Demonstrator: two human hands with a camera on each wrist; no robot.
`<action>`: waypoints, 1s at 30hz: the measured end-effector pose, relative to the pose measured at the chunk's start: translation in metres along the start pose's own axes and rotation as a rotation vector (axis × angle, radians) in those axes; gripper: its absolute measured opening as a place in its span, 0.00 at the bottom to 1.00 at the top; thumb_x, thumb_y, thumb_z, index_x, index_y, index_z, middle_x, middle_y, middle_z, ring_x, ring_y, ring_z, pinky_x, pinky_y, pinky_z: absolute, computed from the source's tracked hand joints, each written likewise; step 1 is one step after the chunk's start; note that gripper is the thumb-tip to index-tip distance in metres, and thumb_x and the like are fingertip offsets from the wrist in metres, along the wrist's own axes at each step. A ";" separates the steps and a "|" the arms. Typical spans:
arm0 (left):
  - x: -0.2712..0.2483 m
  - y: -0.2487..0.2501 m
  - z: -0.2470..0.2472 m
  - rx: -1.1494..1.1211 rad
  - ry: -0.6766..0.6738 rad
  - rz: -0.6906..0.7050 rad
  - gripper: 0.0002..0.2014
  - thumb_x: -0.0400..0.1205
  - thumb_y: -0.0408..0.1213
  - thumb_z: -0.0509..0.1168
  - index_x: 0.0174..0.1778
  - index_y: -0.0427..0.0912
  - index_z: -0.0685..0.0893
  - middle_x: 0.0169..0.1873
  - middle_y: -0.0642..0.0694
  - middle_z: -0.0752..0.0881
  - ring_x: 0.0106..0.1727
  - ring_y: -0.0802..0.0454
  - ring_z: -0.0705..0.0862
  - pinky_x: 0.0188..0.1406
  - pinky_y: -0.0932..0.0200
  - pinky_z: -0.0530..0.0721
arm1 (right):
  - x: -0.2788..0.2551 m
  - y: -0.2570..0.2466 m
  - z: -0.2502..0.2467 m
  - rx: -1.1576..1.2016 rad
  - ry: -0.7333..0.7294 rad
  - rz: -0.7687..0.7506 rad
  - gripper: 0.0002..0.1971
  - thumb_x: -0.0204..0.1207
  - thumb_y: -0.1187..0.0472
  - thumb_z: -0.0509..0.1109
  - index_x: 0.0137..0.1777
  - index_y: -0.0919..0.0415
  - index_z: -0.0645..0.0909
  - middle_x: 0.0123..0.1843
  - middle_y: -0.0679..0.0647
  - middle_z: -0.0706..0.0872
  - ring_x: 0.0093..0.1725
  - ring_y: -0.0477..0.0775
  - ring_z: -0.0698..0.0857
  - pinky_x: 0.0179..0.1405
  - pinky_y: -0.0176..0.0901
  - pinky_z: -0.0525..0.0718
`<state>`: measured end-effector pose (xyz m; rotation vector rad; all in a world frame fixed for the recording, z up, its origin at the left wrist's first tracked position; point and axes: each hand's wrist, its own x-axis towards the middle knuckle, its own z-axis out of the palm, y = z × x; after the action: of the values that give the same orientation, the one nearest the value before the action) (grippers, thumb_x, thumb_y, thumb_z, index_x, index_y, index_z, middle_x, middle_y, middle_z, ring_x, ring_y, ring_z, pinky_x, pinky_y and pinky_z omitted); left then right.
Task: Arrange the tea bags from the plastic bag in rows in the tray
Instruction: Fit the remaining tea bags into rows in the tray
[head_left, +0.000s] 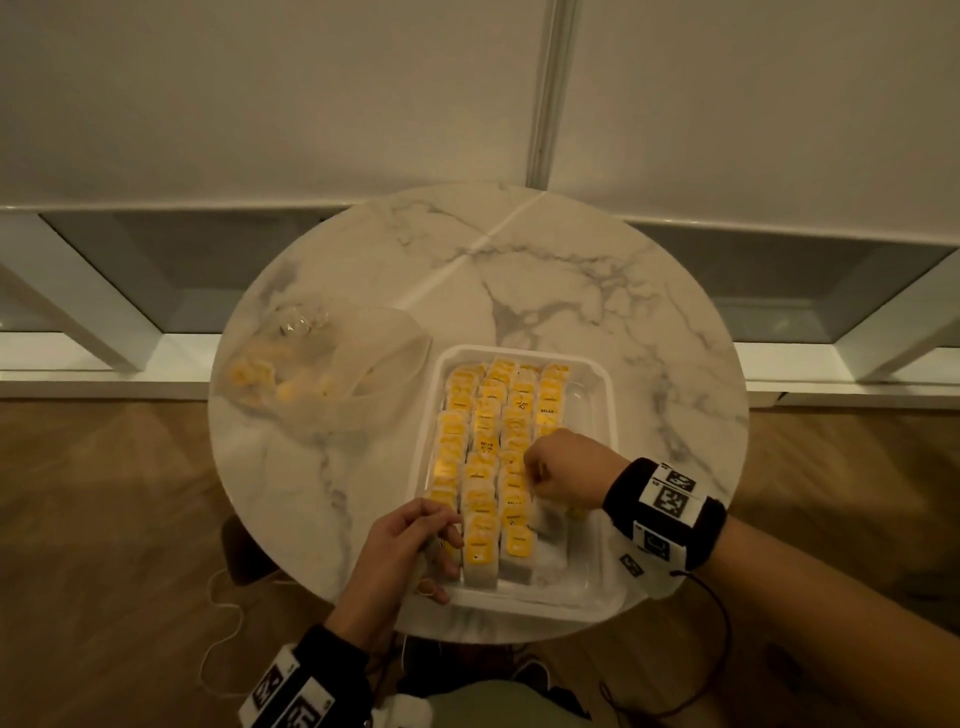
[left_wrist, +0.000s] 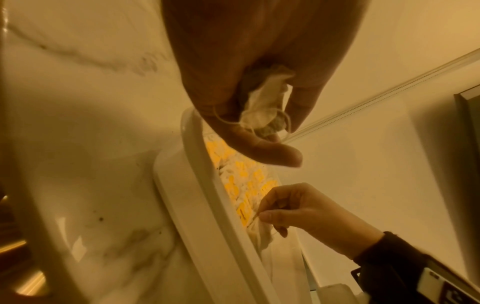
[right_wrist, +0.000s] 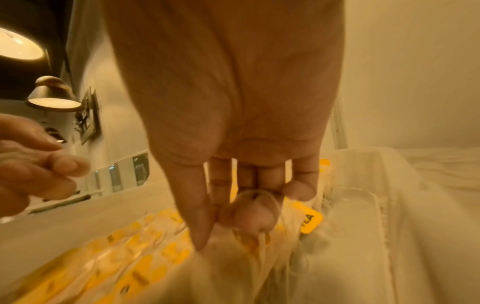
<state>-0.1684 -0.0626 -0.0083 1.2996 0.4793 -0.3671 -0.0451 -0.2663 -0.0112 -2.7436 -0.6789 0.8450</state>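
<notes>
the tea bags (head_left: 488, 457) lie in overlapping rows in the tray (head_left: 597, 597), soft off-white paper pouches each with a flat yellow tag on top. three rows run the tray's length from far end to near end; a fourth row on the right covers only the far part, leaving bare ribbed plastic beside it. the tray is a shallow white rectangle with rounded corners and a raised lip, sitting on the near right part of the table (head_left: 571, 270).

the right hand (head_left: 563, 475) reaches in over the fourth row, fingers curled, thumb and forefinger pinching the limp paper of a bag (right_wrist: 228, 255) at the row's near end; a thin string loops by its fingertips in the right wrist view. the left hand (head_left: 410, 551) hovers at the tray's near left corner, fingers closed round a crumpled tea bag (left_wrist: 262, 111) with its string trailing loose.

the plastic bag (head_left: 322, 374) lies on the left of the table, well apart from the tray: thin, crinkled, translucent, its mouth gaping toward the tray, with a few yellow tags showing dimly through it.

the table is round, with a smooth glossy white marble top veined in grey. wood-grain floor (head_left: 104, 519) lies below.
</notes>
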 end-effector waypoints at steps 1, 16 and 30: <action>0.000 0.000 -0.001 0.007 -0.005 0.001 0.07 0.84 0.29 0.62 0.46 0.30 0.84 0.34 0.39 0.85 0.23 0.48 0.81 0.14 0.60 0.79 | -0.002 0.000 -0.003 0.031 0.009 -0.005 0.06 0.76 0.61 0.71 0.50 0.59 0.86 0.46 0.52 0.83 0.46 0.53 0.81 0.43 0.40 0.76; 0.012 -0.001 -0.030 0.147 -0.040 0.034 0.08 0.86 0.29 0.61 0.47 0.30 0.83 0.34 0.39 0.84 0.22 0.45 0.79 0.14 0.61 0.77 | -0.059 -0.019 0.033 -0.084 0.016 0.113 0.09 0.80 0.54 0.66 0.51 0.56 0.85 0.50 0.55 0.87 0.49 0.59 0.86 0.47 0.47 0.81; 0.010 -0.004 -0.032 0.295 -0.119 0.115 0.08 0.86 0.29 0.62 0.48 0.30 0.84 0.35 0.39 0.87 0.25 0.41 0.82 0.14 0.62 0.74 | -0.035 -0.038 0.027 -0.366 -0.160 0.185 0.09 0.82 0.60 0.62 0.56 0.62 0.82 0.46 0.56 0.77 0.50 0.60 0.85 0.44 0.47 0.77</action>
<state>-0.1662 -0.0325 -0.0236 1.5733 0.2536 -0.4274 -0.1003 -0.2488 -0.0046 -3.1292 -0.6733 1.0853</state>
